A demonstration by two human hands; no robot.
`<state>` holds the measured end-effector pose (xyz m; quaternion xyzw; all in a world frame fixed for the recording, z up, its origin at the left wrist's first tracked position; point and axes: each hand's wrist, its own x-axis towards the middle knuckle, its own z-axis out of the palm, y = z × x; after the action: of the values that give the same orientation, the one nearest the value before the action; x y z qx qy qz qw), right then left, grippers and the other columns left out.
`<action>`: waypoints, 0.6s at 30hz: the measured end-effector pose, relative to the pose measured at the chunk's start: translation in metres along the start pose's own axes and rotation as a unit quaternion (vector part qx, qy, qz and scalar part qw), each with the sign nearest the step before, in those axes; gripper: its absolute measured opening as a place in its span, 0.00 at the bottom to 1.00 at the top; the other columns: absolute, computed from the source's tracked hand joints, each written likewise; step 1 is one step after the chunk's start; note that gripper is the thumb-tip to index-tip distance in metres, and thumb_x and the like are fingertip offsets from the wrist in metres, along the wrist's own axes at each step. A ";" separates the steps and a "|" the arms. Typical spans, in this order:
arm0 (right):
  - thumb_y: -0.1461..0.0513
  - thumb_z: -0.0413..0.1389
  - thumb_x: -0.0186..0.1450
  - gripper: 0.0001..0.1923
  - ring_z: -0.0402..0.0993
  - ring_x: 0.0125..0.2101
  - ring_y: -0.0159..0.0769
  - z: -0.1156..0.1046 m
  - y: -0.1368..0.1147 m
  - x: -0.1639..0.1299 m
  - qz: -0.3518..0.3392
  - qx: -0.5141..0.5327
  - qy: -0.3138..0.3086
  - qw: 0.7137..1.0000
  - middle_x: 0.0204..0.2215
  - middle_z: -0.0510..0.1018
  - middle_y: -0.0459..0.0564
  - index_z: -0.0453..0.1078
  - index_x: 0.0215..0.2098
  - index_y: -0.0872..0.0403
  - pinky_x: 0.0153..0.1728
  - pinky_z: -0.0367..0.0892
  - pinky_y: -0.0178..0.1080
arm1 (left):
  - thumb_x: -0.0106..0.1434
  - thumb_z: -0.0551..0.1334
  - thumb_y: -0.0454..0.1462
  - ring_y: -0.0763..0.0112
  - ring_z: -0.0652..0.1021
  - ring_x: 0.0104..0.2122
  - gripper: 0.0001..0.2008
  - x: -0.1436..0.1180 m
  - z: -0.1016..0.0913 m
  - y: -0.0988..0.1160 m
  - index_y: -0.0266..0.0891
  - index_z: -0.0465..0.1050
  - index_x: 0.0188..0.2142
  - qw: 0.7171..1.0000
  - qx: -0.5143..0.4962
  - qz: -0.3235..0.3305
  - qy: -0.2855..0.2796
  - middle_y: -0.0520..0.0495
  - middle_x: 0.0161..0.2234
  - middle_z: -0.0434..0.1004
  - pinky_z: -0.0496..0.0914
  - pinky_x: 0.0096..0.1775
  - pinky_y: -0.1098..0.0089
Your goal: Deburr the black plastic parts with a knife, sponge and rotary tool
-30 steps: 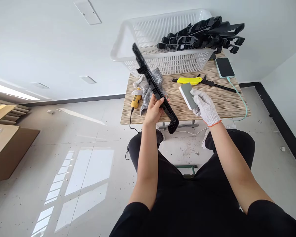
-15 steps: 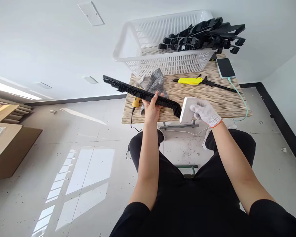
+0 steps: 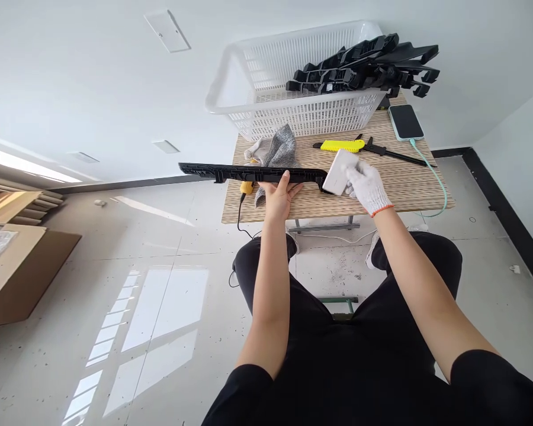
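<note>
My bare left hand (image 3: 279,198) grips a long black plastic trim piece (image 3: 244,173) near its middle, holding it almost level above the table's front part. In a white knit glove, my right hand (image 3: 366,183) is closed on a flat white rectangular block (image 3: 340,171). The block is at the hooked right end of the trim piece; whether they touch I cannot tell. Behind the trim piece lies a grey cloth (image 3: 283,148) with a whitish glove-like bundle (image 3: 258,151) beside it. A yellow corded tool (image 3: 247,187) is partly hidden under the trim piece.
A white plastic basket (image 3: 299,109) with several black trim pieces (image 3: 350,68) stands at the table's back. On the table (image 3: 408,192) lie a yellow-handled cutter (image 3: 342,145), a black caliper (image 3: 391,152) and a phone (image 3: 406,122) on a cable. A cardboard box (image 3: 31,272) sits at left.
The trim piece has turned from a slant to nearly level, its left end lowered and its right end raised. My right hand and the white block have moved up and slightly left, the block tilting.
</note>
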<state>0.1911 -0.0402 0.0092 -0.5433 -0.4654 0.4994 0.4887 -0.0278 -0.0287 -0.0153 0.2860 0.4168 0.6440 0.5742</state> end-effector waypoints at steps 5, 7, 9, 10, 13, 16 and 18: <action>0.53 0.70 0.57 0.17 0.66 0.15 0.26 0.000 -0.002 0.002 0.023 -0.032 -0.049 0.998 0.19 0.71 0.42 0.71 0.34 0.53 0.12 0.60 0.29 | 0.59 0.73 0.42 0.67 0.83 0.49 0.36 0.000 0.000 -0.001 0.58 0.51 0.58 1.000 0.017 0.007 -0.001 0.51 0.55 0.76 0.78 0.50 0.64; 0.51 0.68 0.59 0.16 0.62 0.13 0.25 0.000 -0.001 0.003 0.024 -0.005 -0.014 1.000 0.18 0.69 0.41 0.70 0.34 0.52 0.11 0.57 0.29 | 0.59 0.72 0.42 0.67 0.83 0.48 0.37 0.001 0.000 -0.001 0.58 0.50 0.59 1.000 0.017 0.009 0.005 0.51 0.55 0.76 0.78 0.51 0.64; 0.51 0.67 0.60 0.16 0.60 0.12 0.24 0.000 0.000 0.003 0.017 0.013 -0.005 1.000 0.17 0.68 0.40 0.69 0.33 0.52 0.10 0.56 0.29 | 0.60 0.72 0.41 0.68 0.83 0.48 0.37 0.001 0.000 -0.001 0.58 0.50 0.60 1.000 0.015 0.007 0.013 0.51 0.55 0.76 0.78 0.51 0.64; 0.52 0.68 0.59 0.17 0.61 0.13 0.24 -0.001 0.000 0.004 0.013 0.004 -0.023 1.000 0.17 0.69 0.40 0.69 0.33 0.52 0.10 0.57 0.29 | 0.61 0.72 0.40 0.68 0.83 0.47 0.37 0.001 0.000 -0.001 0.58 0.49 0.60 1.000 0.013 0.006 0.016 0.51 0.55 0.76 0.78 0.50 0.64; 0.53 0.70 0.57 0.17 0.64 0.14 0.25 -0.001 0.000 0.004 0.014 -0.020 -0.043 0.999 0.18 0.71 0.41 0.70 0.33 0.53 0.11 0.58 0.29 | 0.61 0.71 0.39 0.68 0.84 0.47 0.37 0.000 0.001 0.000 0.58 0.48 0.59 1.000 0.002 0.006 0.015 0.51 0.55 0.77 0.79 0.51 0.63; 0.52 0.69 0.58 0.17 0.63 0.13 0.25 -0.001 -0.001 0.005 0.012 0.004 -0.015 1.000 0.18 0.70 0.41 0.70 0.32 0.52 0.10 0.56 0.29 | 0.61 0.71 0.38 0.67 0.84 0.48 0.37 0.000 0.001 0.000 0.58 0.48 0.59 1.000 -0.001 0.003 0.010 0.51 0.55 0.77 0.78 0.51 0.63; 0.53 0.70 0.57 0.17 0.66 0.15 0.26 -0.002 -0.001 0.005 0.004 -0.023 -0.045 0.999 0.19 0.72 0.42 0.70 0.32 0.53 0.11 0.58 0.29 | 0.61 0.71 0.38 0.68 0.84 0.47 0.36 0.000 0.001 0.000 0.57 0.48 0.58 1.000 -0.004 0.002 0.011 0.51 0.55 0.77 0.78 0.52 0.63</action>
<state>0.1932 -0.0357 0.0094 -0.5336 -0.4961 0.5144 0.4523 -0.0268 -0.0286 -0.0151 0.2776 0.4199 0.6496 0.5697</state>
